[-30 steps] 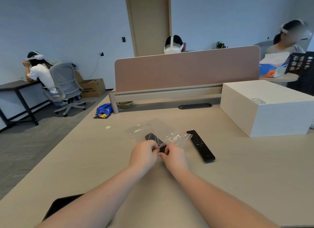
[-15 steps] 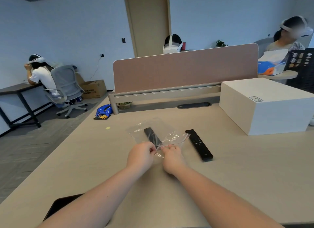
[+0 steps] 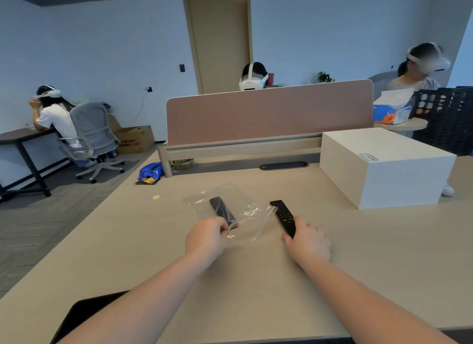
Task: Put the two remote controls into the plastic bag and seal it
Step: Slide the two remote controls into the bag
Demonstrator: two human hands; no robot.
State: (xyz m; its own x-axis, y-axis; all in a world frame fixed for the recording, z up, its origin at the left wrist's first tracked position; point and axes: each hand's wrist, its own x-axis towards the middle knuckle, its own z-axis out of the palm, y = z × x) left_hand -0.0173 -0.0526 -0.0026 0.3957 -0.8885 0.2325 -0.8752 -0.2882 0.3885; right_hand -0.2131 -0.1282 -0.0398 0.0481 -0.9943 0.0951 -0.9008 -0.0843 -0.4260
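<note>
A dark flat object [image 3: 76, 315] was seen at the near left edge of the light wooden bench [image 3: 384, 254], only partly in view. Farther back on the left, a blue packet [image 3: 150, 171] lay by the foot of the pink divider screen [image 3: 268, 113], and a small yellow dot [image 3: 156, 197] was visible on the bench surface near it.

At the middle of the bench, a clear plastic bag [image 3: 225, 203] was laid flat, its open mouth turned toward the person and marked by a thin red line. One black remote control [image 3: 222, 211] was seen inside the bag, lying lengthwise, with its near end at the mouth. The left hand [image 3: 207, 237] was closed in a pinch on the near left edge of the bag's mouth, its fingers [image 3: 224, 228] pressed together on the plastic just beside the end of that remote.

Just to the right of the bag, the second remote control [image 3: 284, 217] lay outside it on the bench, buttons up. The right hand [image 3: 307, 242] was placed over its near end, the fingers [image 3: 298, 222] curled around that end in a grasp; whether the remote was lifted off the bench could not be told.

Well apart to the right, a large white box [image 3: 384, 169] stood on the bench.
</note>
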